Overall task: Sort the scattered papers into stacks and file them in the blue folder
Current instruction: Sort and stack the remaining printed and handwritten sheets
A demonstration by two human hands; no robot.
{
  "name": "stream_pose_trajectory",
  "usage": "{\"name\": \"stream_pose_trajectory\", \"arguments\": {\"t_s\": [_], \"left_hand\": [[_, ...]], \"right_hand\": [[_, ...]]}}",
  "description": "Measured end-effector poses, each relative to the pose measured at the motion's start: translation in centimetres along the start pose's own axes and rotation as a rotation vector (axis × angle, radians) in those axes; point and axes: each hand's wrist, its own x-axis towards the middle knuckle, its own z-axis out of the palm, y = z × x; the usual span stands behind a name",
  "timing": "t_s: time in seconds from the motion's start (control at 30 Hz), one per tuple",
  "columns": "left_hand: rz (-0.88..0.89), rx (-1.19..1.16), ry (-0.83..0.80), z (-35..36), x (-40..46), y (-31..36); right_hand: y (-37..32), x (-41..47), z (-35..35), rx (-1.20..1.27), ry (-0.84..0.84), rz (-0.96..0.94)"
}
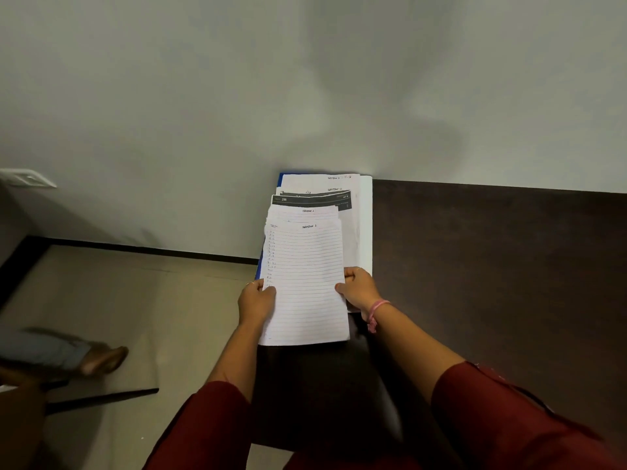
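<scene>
Two dark red sleeves [502, 418] fill the bottom of the view, and the forearms reach forward from them to a lined sheet of paper [307, 286]. The left hand [256, 300] grips the sheet's left edge, thumb curled over the top face. The right hand [358, 288] pinches the right edge the same way, and a pink band [375, 313] circles that wrist. The sheet carries a short handwritten heading near its top and a column of small writing down the left margin (too small to read).

The held sheet lies over the near end of a fanned stack of papers [320, 198], each page set a little farther back than the one above it. Two of those pages show dark printed bands across their tops, and the others are white with small headings. Under the stack a blue folder [280, 179] shows as a thin strip along the left side and at the far left corner. Folder and stack rest at the left end of a dark brown counter [492, 266], which runs off to the right along a pale wall [305, 79].

To the left, lower down, is a beige floor [142, 300] with a dark skirting line, where another person's blurred foot in a sandal [103, 359] stands. A white switch plate [29, 178] sits on the wall at far left.
</scene>
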Motion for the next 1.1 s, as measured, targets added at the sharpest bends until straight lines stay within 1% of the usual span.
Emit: {"name": "stream_pose_trajectory", "arguments": {"t_s": [0.17, 0.47, 0.63, 0.7, 0.77, 0.83, 0.87, 0.97, 1.1], "left_hand": [[0.045, 0.056, 0.035, -0.5, 2.5, 0.4], [0.032, 0.149, 0.079, -0.4, 5.3, 0.8], [0.019, 0.186, 0.078, -0.5, 6.0, 1.1], [0.016, 0.182, 0.065, -0.6, 6.3, 1.3], [0.026, 0.179, 0.036, -0.6, 6.7, 1.2], [0.023, 0.150, 0.025, -0.6, 6.6, 1.4], [0.021, 0.130, 0.015, -0.6, 6.4, 1.7], [0.023, 0.076, -0.004, -0.5, 5.8, 2.1], [-0.010, -0.004, 0.024, -0.4, 6.2, 1.8]], "right_hand": [[-1.3, 1.3, 1.5, -0.079, -0.003, 0.005], [-1.9, 2.5, 2.4, -0.110, 0.030, 0.019], [-1.7, 2.6, 1.9, -0.213, 0.049, -0.011], [-1.7, 2.6, 1.2, -0.254, 0.099, -0.032], [-1.4, 2.8, 0.2, -0.316, 0.209, -0.039], [-1.0, 3.1, -0.7, -0.363, 0.321, -0.004], [-0.8, 3.3, -1.0, -0.345, 0.356, 0.023], [-0.3, 4.0, -1.4, -0.185, 0.352, 0.076], [-0.1, 4.8, -1.3, -0.022, 0.373, 0.120]]}}
